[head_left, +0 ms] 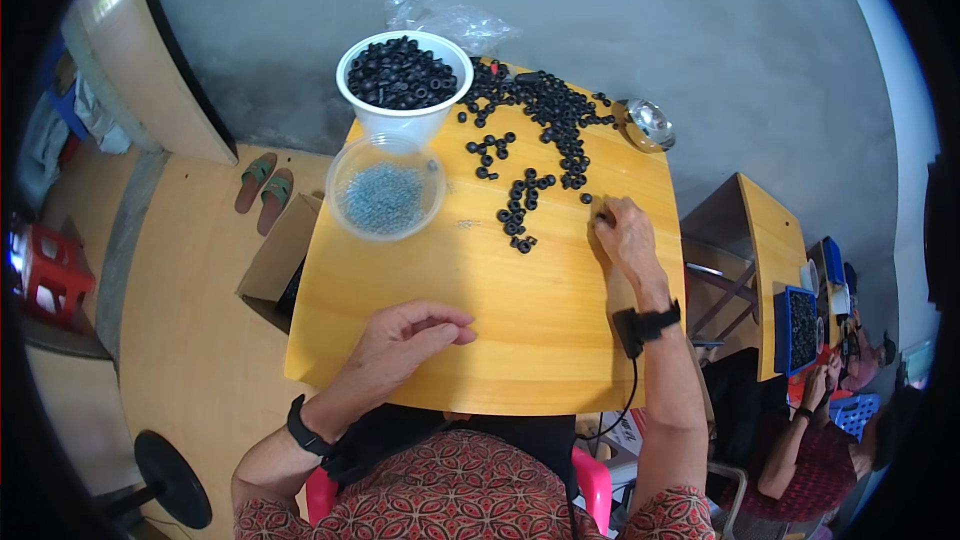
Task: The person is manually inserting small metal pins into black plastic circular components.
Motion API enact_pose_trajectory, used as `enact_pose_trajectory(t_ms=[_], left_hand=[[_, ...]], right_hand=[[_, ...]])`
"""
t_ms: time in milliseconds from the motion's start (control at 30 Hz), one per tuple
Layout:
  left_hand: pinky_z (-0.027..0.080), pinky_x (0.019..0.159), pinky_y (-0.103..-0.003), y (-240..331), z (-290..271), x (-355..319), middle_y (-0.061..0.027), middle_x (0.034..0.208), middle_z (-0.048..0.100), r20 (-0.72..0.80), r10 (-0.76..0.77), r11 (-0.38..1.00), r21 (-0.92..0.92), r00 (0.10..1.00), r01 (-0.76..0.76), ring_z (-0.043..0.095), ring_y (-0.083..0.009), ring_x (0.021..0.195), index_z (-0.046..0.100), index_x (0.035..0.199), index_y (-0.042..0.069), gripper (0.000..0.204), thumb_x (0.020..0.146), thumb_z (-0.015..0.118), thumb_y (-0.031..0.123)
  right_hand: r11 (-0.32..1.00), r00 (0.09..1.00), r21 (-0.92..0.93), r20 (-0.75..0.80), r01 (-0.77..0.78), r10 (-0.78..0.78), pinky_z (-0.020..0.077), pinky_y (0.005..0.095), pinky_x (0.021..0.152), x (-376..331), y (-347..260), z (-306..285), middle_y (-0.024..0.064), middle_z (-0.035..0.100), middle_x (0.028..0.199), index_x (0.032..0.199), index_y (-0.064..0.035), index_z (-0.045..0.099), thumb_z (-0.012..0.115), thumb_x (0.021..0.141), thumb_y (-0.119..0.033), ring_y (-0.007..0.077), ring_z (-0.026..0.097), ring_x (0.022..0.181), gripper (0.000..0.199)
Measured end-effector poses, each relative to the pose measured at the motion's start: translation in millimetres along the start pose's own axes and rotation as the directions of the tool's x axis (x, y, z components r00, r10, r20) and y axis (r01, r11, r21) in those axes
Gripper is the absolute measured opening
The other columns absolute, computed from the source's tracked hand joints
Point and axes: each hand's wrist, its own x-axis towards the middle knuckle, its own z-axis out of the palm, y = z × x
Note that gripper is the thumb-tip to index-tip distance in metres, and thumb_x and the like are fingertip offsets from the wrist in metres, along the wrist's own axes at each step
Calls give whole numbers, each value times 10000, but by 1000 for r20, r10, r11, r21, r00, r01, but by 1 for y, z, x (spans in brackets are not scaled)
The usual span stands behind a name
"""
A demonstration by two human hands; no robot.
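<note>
Pinching a black ring (603, 221) near the tabletop's (520, 340) right edge, the right hand (627, 237) sits nearest the scattered rings (545, 140) stretching toward the far edge; the left hand (405, 340) rests loosely curled, empty, by the near edge.

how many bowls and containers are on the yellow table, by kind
White plastic bowl of black rubber rings: 1
Clear plastic bowl of small grey metal parts: 1
Small shiny glass dish at the far right corner: 1
Total: 3
</note>
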Motion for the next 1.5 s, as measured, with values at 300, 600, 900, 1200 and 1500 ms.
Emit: enact_pose_trajectory(t_ms=[300,600,900,1200,1500], left_hand=[[492,889,-245,-32,24,22,-48,1027,636,-78,257,966,7,963,-257,607,-110,966,607,1197,8,296,903,634,4],[495,873,-234,-38,27,20,-35,1017,632,-37,152,951,-266,988,-156,601,-100,969,618,1102,9,229,882,676,33],[513,846,-234,-40,26,18,-29,1036,631,-18,52,885,-462,998,-55,601,-90,936,623,1094,29,220,880,669,37],[540,836,-240,-46,7,14,-63,993,646,-154,24,933,-351,988,-77,637,-121,923,632,1069,7,177,892,642,12],[529,903,-272,-60,-2,17,-76,1029,638,-181,118,925,-338,976,-174,627,-141,962,605,1106,-17,222,888,639,-12]], right_hand=[[418,952,877,295,-237,-79,472,229,719,-95,-114,-32,32,632,859,852,32,632,643,840,66,89,580,814,38],[738,947,612,-58,284,-316,511,319,689,-111,-151,-44,128,646,891,947,7,637,721,743,47,226,630,804,224],[736,952,607,-139,300,-273,519,362,675,-119,-148,-30,147,634,885,936,19,646,742,708,16,306,624,782,247],[694,854,545,-86,471,-513,501,378,644,-79,-141,-23,156,612,842,902,14,637,662,795,-47,298,616,733,126],[898,963,348,-66,269,-262,507,421,659,38,-154,22,199,648,842,871,-4,644,626,808,-89,352,647,764,107]])
